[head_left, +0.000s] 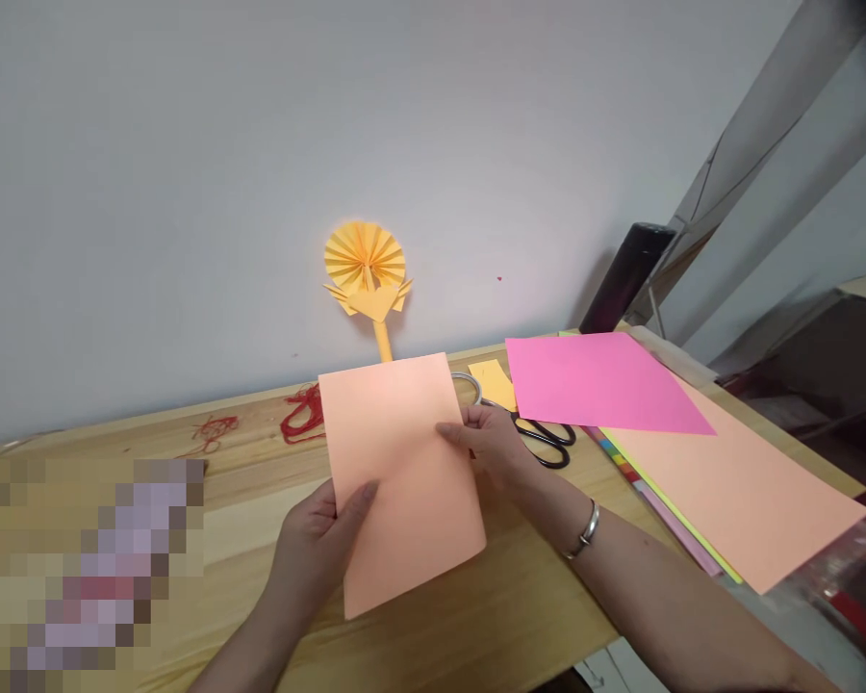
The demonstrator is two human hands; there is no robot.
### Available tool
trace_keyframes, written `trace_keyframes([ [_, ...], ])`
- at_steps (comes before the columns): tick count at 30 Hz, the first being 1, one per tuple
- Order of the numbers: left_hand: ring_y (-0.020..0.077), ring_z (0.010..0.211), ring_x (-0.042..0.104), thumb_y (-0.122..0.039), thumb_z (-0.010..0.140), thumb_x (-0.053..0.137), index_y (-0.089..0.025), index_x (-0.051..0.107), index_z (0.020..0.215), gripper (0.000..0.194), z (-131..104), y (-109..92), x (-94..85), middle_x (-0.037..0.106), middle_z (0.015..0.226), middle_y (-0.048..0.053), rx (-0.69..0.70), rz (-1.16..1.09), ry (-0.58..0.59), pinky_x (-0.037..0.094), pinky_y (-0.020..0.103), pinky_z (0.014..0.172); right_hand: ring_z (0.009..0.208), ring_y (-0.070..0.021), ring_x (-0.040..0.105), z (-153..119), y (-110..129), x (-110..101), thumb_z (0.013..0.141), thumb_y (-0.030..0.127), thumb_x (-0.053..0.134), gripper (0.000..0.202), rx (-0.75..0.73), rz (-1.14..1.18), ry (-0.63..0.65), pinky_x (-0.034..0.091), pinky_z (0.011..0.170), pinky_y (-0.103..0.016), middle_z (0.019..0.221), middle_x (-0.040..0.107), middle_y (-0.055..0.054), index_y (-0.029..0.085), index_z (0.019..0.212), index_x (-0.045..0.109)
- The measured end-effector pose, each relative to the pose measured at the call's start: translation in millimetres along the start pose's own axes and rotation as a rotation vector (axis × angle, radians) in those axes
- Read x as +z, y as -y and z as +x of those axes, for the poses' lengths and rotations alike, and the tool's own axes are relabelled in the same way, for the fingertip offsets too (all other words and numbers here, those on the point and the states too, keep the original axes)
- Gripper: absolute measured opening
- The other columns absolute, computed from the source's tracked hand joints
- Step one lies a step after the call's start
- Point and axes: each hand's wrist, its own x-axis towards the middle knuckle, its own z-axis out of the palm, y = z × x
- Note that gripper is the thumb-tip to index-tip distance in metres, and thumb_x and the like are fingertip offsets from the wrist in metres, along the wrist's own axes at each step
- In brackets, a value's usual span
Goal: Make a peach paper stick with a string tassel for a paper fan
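both hands (318,539) grip peach paper (404,481), seemingly flat.

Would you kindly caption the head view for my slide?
Left hand and right hand hold a peach sheet above a wooden table, scissors nearby.

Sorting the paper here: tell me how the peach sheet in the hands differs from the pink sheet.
The peach sheet is held by the left hand and right hand; the pink sheet lies untouched on a paper stack. Peach stands lengthwise, pink lies skewed. Both are flat, unfolded coloured paper.
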Motion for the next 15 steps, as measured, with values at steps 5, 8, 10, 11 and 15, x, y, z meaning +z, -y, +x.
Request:
trace_keyframes([
  [5, 0.0266, 0.072, 0.069, -0.054, 0.062, 0.073, -0.015, 0.067, 0.099, 0.054, 2.1, 1.6, -3.8, 0.075, 0.083, 0.008, -0.014, -0.032, 0.029, 0.055, 0.032, 0.057, 0.056, -0.0125, 0.055, 5.6, 6.8, -8.5, 0.055, 0.038, 0.082, 0.031, -0.07, -0.027, -0.082, 0.045, 0.057, -0.028, 0.061, 0.062, -0.001, 0.015, 0.062, 0.062],
  [8, 0.0259, 0.069, 0.069, -0.055, 0.062, 0.073, -0.015, 0.067, 0.096, 0.052, 0.2, 0.1, -3.9, 0.075, 0.08, 0.008, -0.013, -0.01, 0.019, 0.054, 0.031, 0.054, 0.064, -0.016, 0.06, 6.3, 12.2, -11.9, 0.06, 0.04, 0.08, 0.03, -0.092, -0.033, -0.065, 0.048, 0.062, -0.03, 0.071, 0.067, -0.004, 0.016, 0.073, 0.067],
  [10, 0.0247, 0.066, 0.068, -0.054, 0.063, 0.072, -0.016, 0.067, 0.093, 0.049, -3.1, -2.1, -1.7, 0.074, 0.078, 0.007, -0.017, -0.001, 0.013, 0.054, 0.031, 0.054, 0.073, -0.0181, 0.064, 5.5, 15.4, -12.7, 0.063, 0.039, 0.078, 0.034, -0.091, -0.031, 0.006, 0.05, 0.067, -0.031, 0.083, 0.069, -0.006, 0.017, 0.087, 0.069],
  [11, 0.0246, 0.066, 0.068, -0.055, 0.063, 0.072, -0.016, 0.067, 0.092, 0.048, -4.9, -3.1, -0.3, 0.074, 0.078, 0.007, -0.017, -0.006, 0.021, 0.054, 0.031, 0.054, 0.078, -0.019, 0.065, 4.9, 16.6, -12.7, 0.064, 0.039, 0.078, 0.037, -0.087, -0.023, 0.05, 0.05, 0.07, -0.031, 0.088, 0.07, -0.006, 0.018, 0.092, 0.069],
  [15, 0.0262, 0.067, 0.068, -0.058, 0.062, 0.07, -0.017, 0.067, 0.084, 0.047, -8.8, -4.3, 4.3, 0.074, 0.076, 0.007, -0.001, 0.046, 0.091, 0.054, 0.034, 0.057, 0.083, -0.0212, 0.065, 2.5, 17.0, -10.5, 0.059, 0.036, 0.081, 0.038, -0.094, 0.024, 0.119, 0.051, 0.075, -0.033, 0.091, 0.071, -0.005, 0.018, 0.091, 0.07],
])
